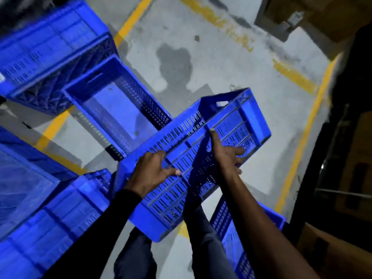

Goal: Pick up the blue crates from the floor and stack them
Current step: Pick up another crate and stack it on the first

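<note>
1. Held off the floor at centre: blue crate (203, 150), tilted, long slotted side facing up, far end w/ handle cut-out pointing up-right.
2. Left hand (153, 170) grips the crate's near top rim, fingers curled over the edge, thumb flat on the slotted wall.
3. Right hand (225, 154) presses on the side wall, fingers spread, forefinger stretched along a rib; not curled round anything.
4. Open crate (118, 109) on the floor just behind, upright, its near corner hidden under the held one.
5. More crates crowd the left: a stack (50, 55) top-left, another pair (40, 208) bottom-left, one more (231, 228) low by the right arm.
6. Free room: bare grey concrete floor (231, 67) ahead and to the right, marked w/ worn yellow lines (300, 146).
7. Crates are hard moulded plastic, ribbed, w/ rows of narrow vent slots; floor is smooth, stained.
8. Dark shelving and brown boxes (322, 244) close off the right edge.
</note>
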### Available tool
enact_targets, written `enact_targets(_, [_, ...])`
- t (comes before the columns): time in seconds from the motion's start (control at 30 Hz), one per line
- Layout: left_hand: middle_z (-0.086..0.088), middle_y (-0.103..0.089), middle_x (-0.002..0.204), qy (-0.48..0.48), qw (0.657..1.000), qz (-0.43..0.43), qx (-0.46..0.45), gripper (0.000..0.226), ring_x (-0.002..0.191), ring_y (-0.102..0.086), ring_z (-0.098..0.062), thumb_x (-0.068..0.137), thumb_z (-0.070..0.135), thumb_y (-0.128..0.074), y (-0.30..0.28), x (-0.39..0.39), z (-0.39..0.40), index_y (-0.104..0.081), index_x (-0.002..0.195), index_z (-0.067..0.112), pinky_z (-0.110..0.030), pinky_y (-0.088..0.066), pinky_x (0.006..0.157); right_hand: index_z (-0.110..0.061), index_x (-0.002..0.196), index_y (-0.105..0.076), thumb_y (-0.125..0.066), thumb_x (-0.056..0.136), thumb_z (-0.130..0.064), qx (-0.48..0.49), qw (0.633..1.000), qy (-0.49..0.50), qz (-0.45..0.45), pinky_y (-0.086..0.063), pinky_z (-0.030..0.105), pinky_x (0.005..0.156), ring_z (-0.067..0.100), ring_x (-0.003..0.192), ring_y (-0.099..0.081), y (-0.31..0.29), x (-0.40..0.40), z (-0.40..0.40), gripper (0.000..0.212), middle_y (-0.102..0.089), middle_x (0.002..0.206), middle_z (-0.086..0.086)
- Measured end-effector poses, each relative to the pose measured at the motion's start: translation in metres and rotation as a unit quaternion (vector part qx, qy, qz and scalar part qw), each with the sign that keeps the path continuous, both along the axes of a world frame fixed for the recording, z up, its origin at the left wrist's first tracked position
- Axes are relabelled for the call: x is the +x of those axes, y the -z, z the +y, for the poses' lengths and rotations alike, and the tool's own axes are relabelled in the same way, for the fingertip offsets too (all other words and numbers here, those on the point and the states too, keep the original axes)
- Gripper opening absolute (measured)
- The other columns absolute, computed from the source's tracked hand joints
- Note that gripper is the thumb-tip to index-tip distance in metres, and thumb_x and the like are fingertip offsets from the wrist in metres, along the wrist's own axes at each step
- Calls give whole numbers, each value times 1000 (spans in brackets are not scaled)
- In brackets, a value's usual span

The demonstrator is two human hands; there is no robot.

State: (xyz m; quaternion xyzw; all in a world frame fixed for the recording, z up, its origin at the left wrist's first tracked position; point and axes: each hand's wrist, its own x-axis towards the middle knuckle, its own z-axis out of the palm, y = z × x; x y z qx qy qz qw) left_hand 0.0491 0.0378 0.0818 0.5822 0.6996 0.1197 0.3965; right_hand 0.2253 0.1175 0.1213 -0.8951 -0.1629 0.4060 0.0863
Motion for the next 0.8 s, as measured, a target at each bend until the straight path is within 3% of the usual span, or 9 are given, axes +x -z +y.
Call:
enact_targets(0.1, [-20, -69, 82, 54, 995, 50, 65, 59, 82, -66, -39, 63, 59, -79, -63, 0, -20, -60, 89, 9, -41, -51, 64, -7, 155, -9, -61, 63, -85, 55, 997, 50, 12, -20, 49, 119, 40, 148, -15, -69, -6, -33, 131, -12, 161, 22])
enact_targets(0.2, [-16, -66, 65, 135, 971, 109, 167, 53, 59, -67, -35, 60, 52, -85, -126, -3, -42, -60, 79, 10, -35, -47, 46, -5, 154, -11, -64, 43, -93, 120, 982, 127, 73, -31, 49, 116, 35, 144, -32, -121, -14, -60, 151, -25, 158, 23])
enact_targets(0.27, [-13, -62, 56, 176, 946, 147, 228, 52, 47, -63, -32, 56, 48, -89, -169, -6, -59, -57, 72, 10, -30, -41, 36, -5, 148, -21, -64, 20, -96, 131, 969, 180, 107, -46, 51, 105, 33, 128, -52, -152, -16, -81, 163, -44, 146, 20])
enact_targets(0.3, [-12, -62, 56, 191, 934, 157, 257, 51, 45, -63, -31, 54, 45, -90, -185, -7, -65, -57, 71, 10, -29, -41, 35, -4, 141, -31, -69, 21, -91, 143, 963, 194, 121, -52, 51, 96, 32, 116, -61, -161, -12, -91, 153, -53, 134, 17])
enact_targets(0.37, [-11, -63, 59, 215, 914, 173, 297, 50, 46, -64, -30, 53, 42, -91, -214, -6, -77, -60, 74, 10, -30, -42, 35, -2, 123, -48, -77, 42, -64, 187, 940, 230, 168, -59, 45, 71, 27, 88, -66, -191, -6, -111, 106, -60, 104, 11])
enact_targets(0.47, [-12, -63, 63, 254, 902, 184, 298, 53, 48, -64, -31, 51, 42, -92, -238, 0, -90, -58, 76, 10, -33, -45, 38, -10, 102, -47, -69, 75, -21, 224, 902, 275, 247, -47, 28, 44, 22, 56, -49, -222, 9, -139, 36, -44, 75, 9])
enact_targets(0.57, [-14, -65, 71, 292, 910, 158, 247, 57, 58, -66, -37, 56, 45, -89, -255, 16, -103, -48, 78, 13, -40, -51, 46, -12, 102, -44, -64, 77, -10, 232, 879, 321, 265, -41, 30, 48, 21, 48, -42, -238, 30, -171, 32, -38, 69, 7])
enact_targets(0.67, [-9, -66, 80, 294, 932, 117, 177, 58, 75, -66, -36, 61, 68, -72, -272, 38, -118, -45, 77, 19, -39, -46, 58, -11, 106, -48, -61, 75, -9, 252, 858, 363, 261, -32, 24, 47, 20, 50, -37, -252, 49, -209, 33, -35, 66, 6])
enact_targets(0.8, [5, -64, 69, 217, 967, 8, 136, 62, 69, -62, -18, 64, 81, -51, -305, 71, -132, -57, 70, 19, -38, -51, 64, -14, 77, -45, -58, 57, -10, 294, 819, 415, 265, -31, 17, 40, 16, 43, -32, -273, 96, -248, 23, -31, 60, 2])
